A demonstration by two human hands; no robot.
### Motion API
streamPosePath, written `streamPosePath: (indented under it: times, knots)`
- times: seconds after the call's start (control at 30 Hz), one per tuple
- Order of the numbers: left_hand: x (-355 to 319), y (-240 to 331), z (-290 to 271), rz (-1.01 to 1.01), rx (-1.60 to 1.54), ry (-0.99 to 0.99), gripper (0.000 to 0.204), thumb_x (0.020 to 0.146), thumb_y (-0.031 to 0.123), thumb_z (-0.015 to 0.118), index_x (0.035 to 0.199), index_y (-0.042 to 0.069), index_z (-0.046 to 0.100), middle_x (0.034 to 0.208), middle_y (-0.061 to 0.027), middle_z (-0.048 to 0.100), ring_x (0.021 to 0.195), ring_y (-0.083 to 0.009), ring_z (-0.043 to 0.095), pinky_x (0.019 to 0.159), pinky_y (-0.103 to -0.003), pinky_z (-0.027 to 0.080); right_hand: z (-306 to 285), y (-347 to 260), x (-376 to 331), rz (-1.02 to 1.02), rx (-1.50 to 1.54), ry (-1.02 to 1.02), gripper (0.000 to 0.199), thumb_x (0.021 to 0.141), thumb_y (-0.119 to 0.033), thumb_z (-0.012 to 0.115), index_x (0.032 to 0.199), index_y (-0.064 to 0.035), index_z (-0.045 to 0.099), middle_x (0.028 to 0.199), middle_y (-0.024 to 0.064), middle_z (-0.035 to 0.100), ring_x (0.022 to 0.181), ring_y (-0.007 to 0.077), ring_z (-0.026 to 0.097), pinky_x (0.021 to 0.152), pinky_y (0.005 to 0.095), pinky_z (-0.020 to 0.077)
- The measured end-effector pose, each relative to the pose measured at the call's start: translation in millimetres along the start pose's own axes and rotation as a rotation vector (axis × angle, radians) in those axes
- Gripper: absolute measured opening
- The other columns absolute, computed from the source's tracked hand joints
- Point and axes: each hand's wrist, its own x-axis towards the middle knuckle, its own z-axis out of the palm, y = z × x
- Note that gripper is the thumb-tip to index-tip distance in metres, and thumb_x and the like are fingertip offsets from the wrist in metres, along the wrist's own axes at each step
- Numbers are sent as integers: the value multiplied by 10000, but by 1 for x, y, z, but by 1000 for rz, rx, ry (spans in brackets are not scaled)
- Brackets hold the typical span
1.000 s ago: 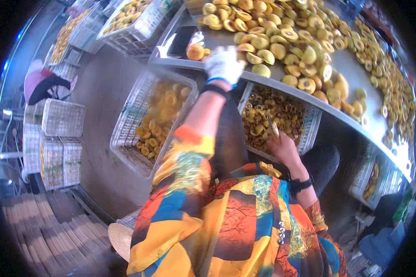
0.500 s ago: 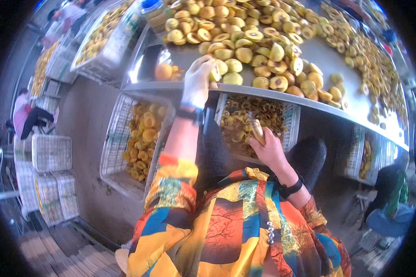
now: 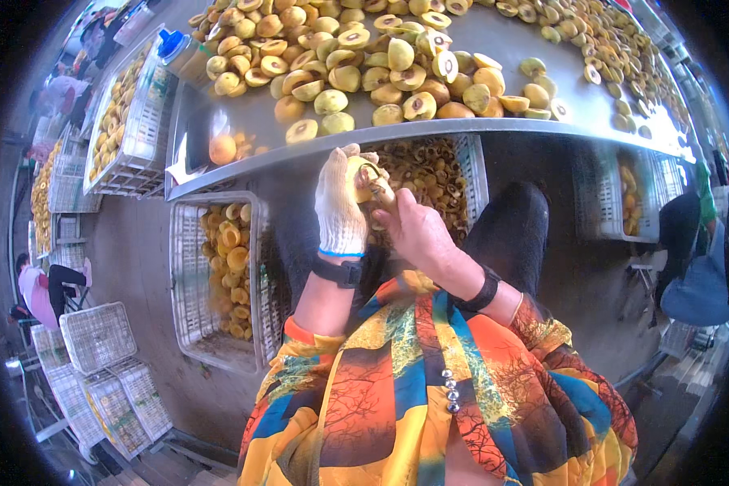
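My left hand (image 3: 340, 204), in a white knit glove, is closed round a halved yellow peach (image 3: 361, 173), cut face turned up and toward the right. Bare, my right hand (image 3: 423, 233) grips a pitting knife (image 3: 385, 199) by its short wooden handle. The knife's curved metal end is at the middle of the peach half, partly hidden by fruit and fingers. Both hands are just in front of the metal table (image 3: 283, 162). Below them stands a white crate (image 3: 471, 166) of dark stones and fruit scraps. Many cut peaches (image 3: 344, 78) are heaped on the table.
A white crate (image 3: 261, 324) of pitted halves stands on the floor at left. The table's raised metal edge runs just beyond my hands. A blue-lidded container (image 3: 172, 49) stands at its left corner. More crates (image 3: 97, 336) and seated people (image 3: 49, 287) are farther left.
My left hand has picked a peach half off the table and brought it back toward me. My right hand has moved up and left, bringing the knife to the fruit. The view has shifted.
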Motion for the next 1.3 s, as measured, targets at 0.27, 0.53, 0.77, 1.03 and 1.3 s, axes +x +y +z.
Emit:
streamPosePath:
  times: [0.27, 0.53, 0.77, 1.03, 1.3]
  knots:
    - [-4, -2, -2, 38, 71, -38, 300, 910, 304, 501, 986, 19, 549, 804, -158, 615, 638, -239, 611, 557, -316, 515, -3, -12, -8, 69, 127, -126, 337, 882, -280, 527, 831, 31, 407, 640, 270, 563, 641, 449, 568, 556, 495, 454]
    - [10, 4, -17, -368, 31, -81, 340, 899, 375, 501, 927, 42, 560, 762, -162, 615, 564, -249, 586, 493, -318, 493, -9, -16, -5, 169, 232, -288, 386, 894, -313, 504, 878, 70, 464, 712, 293, 577, 737, 451, 583, 635, 474, 473]
    - [7, -3, -19, -115, 186, 122, 310, 873, 379, 559, 929, 74, 544, 749, -101, 598, 597, -241, 606, 462, -311, 500, 5, -25, -5, 296, 300, -231, 394, 895, -315, 491, 901, 79, 493, 778, 301, 591, 788, 445, 593, 690, 456, 479]
    - [5, -4, -17, -115, 242, 67, 301, 881, 348, 549, 904, 49, 550, 747, -121, 610, 572, -244, 597, 458, -308, 490, 19, -23, -16, 266, 305, -185, 385, 905, -329, 478, 884, 55, 483, 717, 261, 580, 689, 428, 580, 611, 447, 461]
    - [3, 1, -18, -453, -105, -212, 331, 873, 373, 539, 907, 44, 551, 780, -147, 614, 591, -264, 603, 486, -326, 502, 9, -20, -13, 671, 1095, -579, 354, 937, -373, 436, 838, -34, 462, 548, -1, 412, 356, 80, 363, 328, 261, 335]
